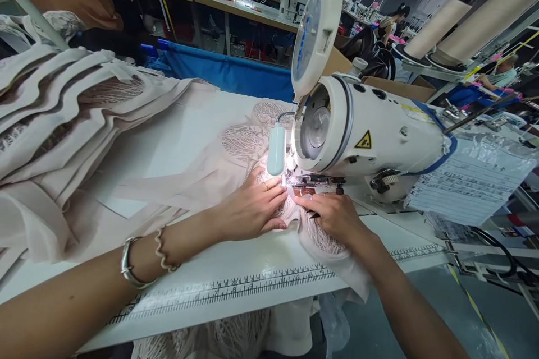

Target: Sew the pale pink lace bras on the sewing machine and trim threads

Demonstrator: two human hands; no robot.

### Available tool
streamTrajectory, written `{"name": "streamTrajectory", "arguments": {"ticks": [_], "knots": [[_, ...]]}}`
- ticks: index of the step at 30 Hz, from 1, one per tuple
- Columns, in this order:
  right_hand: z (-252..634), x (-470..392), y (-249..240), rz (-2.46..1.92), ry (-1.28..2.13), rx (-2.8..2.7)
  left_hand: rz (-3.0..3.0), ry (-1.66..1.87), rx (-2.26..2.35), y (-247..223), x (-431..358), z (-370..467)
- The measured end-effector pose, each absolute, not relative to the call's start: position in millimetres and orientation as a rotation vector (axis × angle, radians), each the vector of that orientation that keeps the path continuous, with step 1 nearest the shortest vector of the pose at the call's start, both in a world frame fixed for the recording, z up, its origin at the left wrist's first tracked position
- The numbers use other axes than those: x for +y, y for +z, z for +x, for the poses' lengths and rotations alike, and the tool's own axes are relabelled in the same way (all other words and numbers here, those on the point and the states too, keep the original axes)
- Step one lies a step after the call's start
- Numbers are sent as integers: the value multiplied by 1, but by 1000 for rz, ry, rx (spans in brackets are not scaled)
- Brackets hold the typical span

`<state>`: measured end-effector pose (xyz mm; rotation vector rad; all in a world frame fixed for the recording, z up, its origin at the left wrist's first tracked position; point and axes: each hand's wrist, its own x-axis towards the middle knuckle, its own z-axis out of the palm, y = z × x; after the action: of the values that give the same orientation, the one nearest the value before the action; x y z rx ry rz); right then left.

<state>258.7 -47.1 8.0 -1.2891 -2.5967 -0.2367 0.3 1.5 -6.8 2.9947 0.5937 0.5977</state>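
Pale pink lace fabric [244, 143] lies under the head of a white sewing machine [379, 123]. My left hand [252, 207] rests flat on the lace, left of the lit needle area, its fingers stretched toward it. To the right of the needle, my right hand [334, 216] has its fingers bent and pressed together on the fabric's edge. A small dark pointed thing shows beneath those fingers; its kind is hidden. A light green lamp [276, 150] hangs over my left fingertips. More lace drapes below my right hand and over the table's front edge.
Layered pale fabric pieces [84, 101] are heaped at the left. A printed ruler [236, 287] runs along the front of the white table [155, 134]. Blue cloth [231, 70] hangs behind. Thread cones [438, 28] and a plastic-covered paper [471, 179] are at right.
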Motion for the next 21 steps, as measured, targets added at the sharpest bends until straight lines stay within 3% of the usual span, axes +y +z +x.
{"name": "streamTrajectory", "arguments": {"ticks": [13, 17, 21], "knots": [[260, -24, -9, -1477, 163, -2565, 2977, 515, 740, -5, 8, 0], [260, -25, -11, -1498, 50, -2578, 2931, 494, 798, -7, 1, 3], [268, -35, -1, -1780, -375, -2379, 2553, 621, 1178, 3, 21, 7]]}}
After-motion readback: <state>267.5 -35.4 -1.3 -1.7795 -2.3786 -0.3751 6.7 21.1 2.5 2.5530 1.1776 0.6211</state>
